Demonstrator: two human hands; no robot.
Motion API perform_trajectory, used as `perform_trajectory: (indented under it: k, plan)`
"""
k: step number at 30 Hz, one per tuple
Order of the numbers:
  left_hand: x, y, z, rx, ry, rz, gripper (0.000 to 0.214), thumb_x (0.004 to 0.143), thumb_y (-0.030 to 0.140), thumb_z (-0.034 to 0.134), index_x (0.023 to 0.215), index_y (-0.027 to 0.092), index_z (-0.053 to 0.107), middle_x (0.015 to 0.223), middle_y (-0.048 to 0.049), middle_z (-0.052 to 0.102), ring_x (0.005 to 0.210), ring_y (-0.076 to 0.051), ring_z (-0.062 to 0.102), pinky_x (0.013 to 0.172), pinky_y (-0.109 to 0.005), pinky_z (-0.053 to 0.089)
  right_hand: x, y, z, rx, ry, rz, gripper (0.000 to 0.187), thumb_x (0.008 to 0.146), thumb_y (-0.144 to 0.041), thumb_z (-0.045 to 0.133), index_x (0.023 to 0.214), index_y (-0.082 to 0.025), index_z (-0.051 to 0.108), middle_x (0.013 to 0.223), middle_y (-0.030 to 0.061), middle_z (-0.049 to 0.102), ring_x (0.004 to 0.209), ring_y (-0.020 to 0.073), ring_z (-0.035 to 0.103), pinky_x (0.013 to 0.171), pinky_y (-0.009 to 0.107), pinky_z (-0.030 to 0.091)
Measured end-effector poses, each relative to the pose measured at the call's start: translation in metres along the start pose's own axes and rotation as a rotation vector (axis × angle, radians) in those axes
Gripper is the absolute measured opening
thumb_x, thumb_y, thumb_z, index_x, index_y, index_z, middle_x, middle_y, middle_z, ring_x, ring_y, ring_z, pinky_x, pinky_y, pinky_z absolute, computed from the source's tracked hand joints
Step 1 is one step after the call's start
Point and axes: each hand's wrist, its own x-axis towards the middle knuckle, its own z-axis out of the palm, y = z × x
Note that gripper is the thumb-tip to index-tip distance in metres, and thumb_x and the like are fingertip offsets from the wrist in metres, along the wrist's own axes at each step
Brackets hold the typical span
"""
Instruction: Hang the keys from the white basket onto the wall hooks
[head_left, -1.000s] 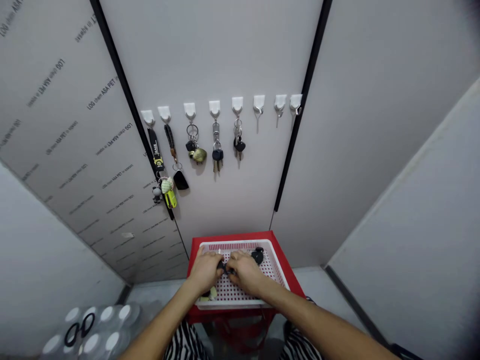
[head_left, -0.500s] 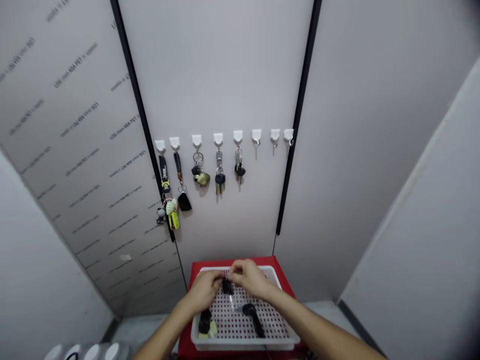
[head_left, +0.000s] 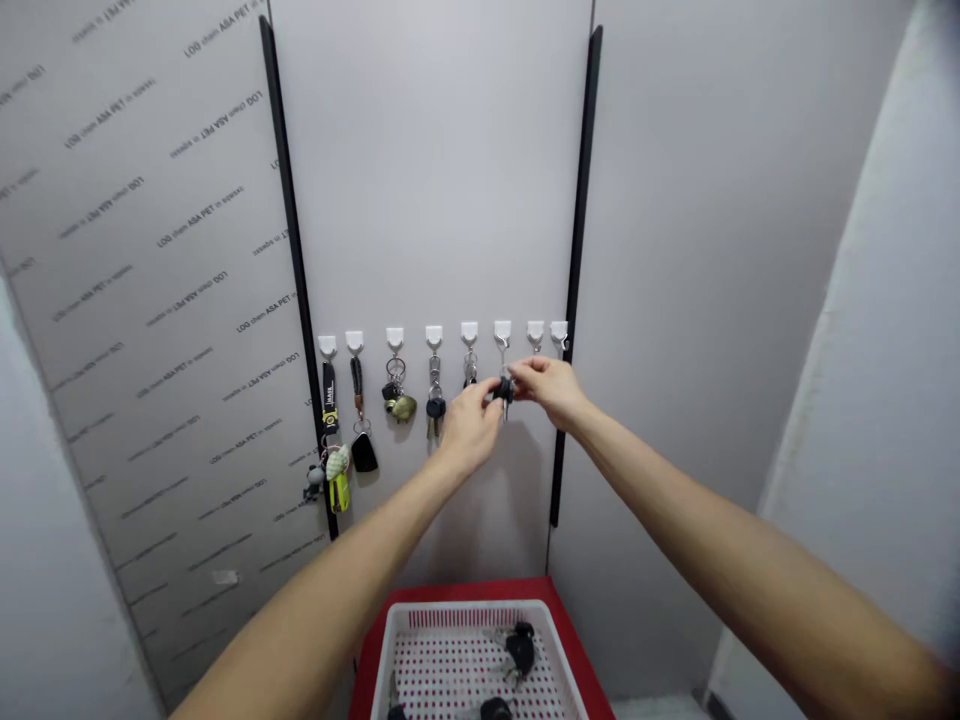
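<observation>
A small bunch of keys (head_left: pixel 505 392) with black heads is held up in front of the wall, just below the sixth white hook (head_left: pixel 502 331) from the left. My left hand (head_left: pixel 471 425) is closed on its left side, fingertips against the black heads. From the right, my right hand (head_left: pixel 551 388) pinches near its top; the ring there is mostly hidden by the fingers. I cannot tell whether the ring touches the hook. Just left of my hands, another bunch of keys (head_left: pixel 470 368) hangs partly covered by my left hand.
Left along the row hang keys with a brass-coloured charm (head_left: pixel 403 407), a black fob on a braided strap (head_left: pixel 364 452) and a lanyard with a yellow-green piece (head_left: pixel 340 492). Below, a white perforated basket (head_left: pixel 469 606) holding several black-headed keys (head_left: pixel 520 650) stands on a red surface (head_left: pixel 480 590).
Both hands have risen from the basket to the hooks, carrying the bunch of keys. The view has tilted upward, and more of the basket's contents shows.
</observation>
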Motion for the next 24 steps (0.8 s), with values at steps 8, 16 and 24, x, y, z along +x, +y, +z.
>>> perform_trajectory:
  k: [8,16,24]
  plan:
    - [0.048,0.013,0.000,0.257,-0.020,-0.013,0.030,0.066,0.016,0.035,0.093,0.020,0.048,0.092,-0.0026,0.054,0.078,-0.014,0.049,0.069,-0.026,0.037,0.041,-0.019,0.007,-0.123,0.210,-0.022,0.007,0.058,-0.011,0.048,0.051,-0.013,0.046,0.041,-0.0040,0.044,0.039,0.0050,0.044,0.037,0.018,0.041]
    - [0.038,0.006,0.004,0.268,-0.152,-0.077,0.031,0.065,0.015,0.037,0.093,0.017,0.048,0.093,-0.0047,0.054,0.083,-0.015,0.048,0.073,-0.025,0.036,0.045,0.008,0.006,-0.240,0.226,0.054,0.007,0.060,-0.013,0.044,0.056,-0.012,0.050,0.045,-0.0011,0.047,0.040,0.0067,0.046,0.042,0.020,0.042]
    - [-0.082,-0.063,0.010,0.209,-0.374,-0.168,0.032,0.065,0.017,0.040,0.096,0.014,0.046,0.093,-0.0055,0.052,0.079,-0.012,0.048,0.074,-0.024,0.036,-0.060,0.093,-0.016,-0.686,-0.144,-0.141,0.020,0.062,-0.017,0.043,0.079,-0.014,0.054,0.072,0.0023,0.057,0.062,0.0084,0.050,0.060,0.020,0.038]
